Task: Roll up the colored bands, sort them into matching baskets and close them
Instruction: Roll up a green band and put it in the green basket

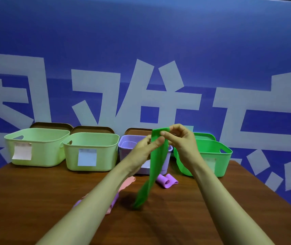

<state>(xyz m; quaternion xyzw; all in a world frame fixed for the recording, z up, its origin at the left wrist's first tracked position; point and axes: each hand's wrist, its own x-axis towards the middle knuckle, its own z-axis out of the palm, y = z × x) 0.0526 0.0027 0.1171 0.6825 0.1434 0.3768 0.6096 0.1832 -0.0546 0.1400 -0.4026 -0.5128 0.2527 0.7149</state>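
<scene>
Left grip point(146, 147) and right grip point(180, 140) on upper end of green band point(156, 165)

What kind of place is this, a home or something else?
Probably a staged demonstration or recording setup, not a home: a wooden table carries a row of labelled baskets, right before a blue banner with huge white characters.
</scene>
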